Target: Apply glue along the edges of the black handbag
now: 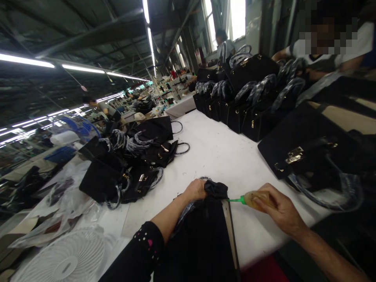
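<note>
Evidently, the black bag (196, 243) lies at the counter's (217, 149) near edge; the left hand (194, 190) has its fingers closed on the bag's top, while the right hand (283, 209) grips an amber bottle (255, 199), its green nozzle (238, 200) at the bag's side. Applying liquid seems underway; next calls for a steady tip. Other bags (232, 117) line the counter's right edge.
</note>
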Motion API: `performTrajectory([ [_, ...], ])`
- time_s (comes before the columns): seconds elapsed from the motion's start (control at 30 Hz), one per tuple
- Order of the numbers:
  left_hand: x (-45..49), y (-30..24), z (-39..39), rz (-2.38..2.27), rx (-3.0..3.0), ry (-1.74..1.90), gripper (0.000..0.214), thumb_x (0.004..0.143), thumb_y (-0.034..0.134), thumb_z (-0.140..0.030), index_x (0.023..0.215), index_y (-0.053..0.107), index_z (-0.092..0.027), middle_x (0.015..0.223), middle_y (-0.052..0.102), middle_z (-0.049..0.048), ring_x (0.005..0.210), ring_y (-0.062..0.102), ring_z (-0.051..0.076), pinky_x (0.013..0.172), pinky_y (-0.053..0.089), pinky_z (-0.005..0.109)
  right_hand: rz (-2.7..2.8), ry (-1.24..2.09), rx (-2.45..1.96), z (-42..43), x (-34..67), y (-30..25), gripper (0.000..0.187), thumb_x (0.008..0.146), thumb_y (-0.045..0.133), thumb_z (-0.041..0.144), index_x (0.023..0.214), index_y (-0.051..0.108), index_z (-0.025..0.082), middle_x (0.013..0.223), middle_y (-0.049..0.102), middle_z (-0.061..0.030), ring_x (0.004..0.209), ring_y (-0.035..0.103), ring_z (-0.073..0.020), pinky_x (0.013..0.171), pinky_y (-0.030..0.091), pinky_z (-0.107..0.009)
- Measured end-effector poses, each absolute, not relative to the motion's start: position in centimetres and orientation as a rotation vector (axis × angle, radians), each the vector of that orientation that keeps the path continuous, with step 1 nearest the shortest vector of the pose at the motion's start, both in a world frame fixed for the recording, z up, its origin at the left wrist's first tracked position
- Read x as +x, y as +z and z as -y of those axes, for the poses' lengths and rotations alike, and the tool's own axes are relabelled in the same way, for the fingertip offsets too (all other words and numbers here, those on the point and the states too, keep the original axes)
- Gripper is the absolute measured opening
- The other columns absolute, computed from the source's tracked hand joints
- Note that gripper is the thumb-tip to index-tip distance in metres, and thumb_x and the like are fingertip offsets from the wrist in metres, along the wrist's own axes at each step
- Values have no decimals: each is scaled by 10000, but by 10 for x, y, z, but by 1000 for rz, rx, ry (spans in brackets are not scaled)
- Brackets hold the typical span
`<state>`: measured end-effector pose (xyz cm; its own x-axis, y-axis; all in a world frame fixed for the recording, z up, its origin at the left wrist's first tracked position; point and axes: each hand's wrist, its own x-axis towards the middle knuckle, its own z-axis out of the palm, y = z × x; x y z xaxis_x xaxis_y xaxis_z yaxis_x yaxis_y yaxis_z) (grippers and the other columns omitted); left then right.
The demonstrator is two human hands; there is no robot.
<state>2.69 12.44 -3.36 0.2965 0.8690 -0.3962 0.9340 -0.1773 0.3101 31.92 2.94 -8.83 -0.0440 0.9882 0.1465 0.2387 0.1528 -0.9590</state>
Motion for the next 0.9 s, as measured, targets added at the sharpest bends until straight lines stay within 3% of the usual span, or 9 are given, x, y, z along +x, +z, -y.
performTrajectory([
  [0.3,26,-36,-124,-1591,2087,-167,169,706,639,-113,813,752,-181,747,723,6,836,689,219,658,441,231,1560,940,-1167,-32,320,-81,255,944,651,462,843,645,228,763,584,-12,675,558,-206,629,434,-376],
  [0.53,29,-28,-114,-1552,2111,-98,160,792,592,-170,809,750,-186,777,727,13,798,664,188,672,443,229,1598,873,-1114,-34,316,-83,190,942,665,412,887,696,233,799,617,-32,691,569,-212,653,454,-401],
  [0.9,29,-27,-114,-1540,2093,-77,158,774,602,-178,812,754,-195,765,723,15,779,656,188,675,446,237,1657,915,-1092,-43,328,-83,194,953,660,420,929,696,231,855,638,-41,774,620,-235,702,478,-418],
])
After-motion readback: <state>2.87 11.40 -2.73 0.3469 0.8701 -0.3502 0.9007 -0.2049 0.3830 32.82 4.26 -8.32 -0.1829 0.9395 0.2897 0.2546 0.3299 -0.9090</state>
